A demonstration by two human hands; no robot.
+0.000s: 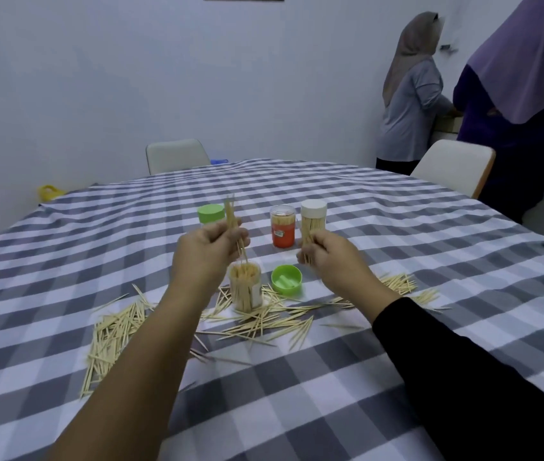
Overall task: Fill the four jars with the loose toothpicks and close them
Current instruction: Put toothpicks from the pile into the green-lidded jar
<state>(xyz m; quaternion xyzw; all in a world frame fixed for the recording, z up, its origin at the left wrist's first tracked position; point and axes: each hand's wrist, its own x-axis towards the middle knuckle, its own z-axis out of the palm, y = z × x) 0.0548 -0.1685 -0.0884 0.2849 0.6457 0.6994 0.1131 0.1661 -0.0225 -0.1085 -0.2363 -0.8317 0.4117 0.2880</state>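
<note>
My left hand point(209, 249) pinches a small bundle of toothpicks point(232, 224) upright, right above an open clear jar point(245, 287) packed with toothpicks. My right hand point(325, 252) is curled round a few toothpicks, to the right of the jar. A green lid point(286, 280) lies upside down beside the open jar. Further back stand three closed jars: one with a green lid point(211, 214), an orange one with a clear lid point(283, 230) and one with a white lid point(313, 218). Loose toothpicks point(114, 334) lie scattered over the checked cloth in front of and beside the open jar.
The round table point(397, 227) carries a grey-and-white checked cloth. Two white chairs point(177, 155) stand at its far side. Two people point(412, 91) stand at the back right by a counter. A yellow object point(49, 193) lies on the floor at left.
</note>
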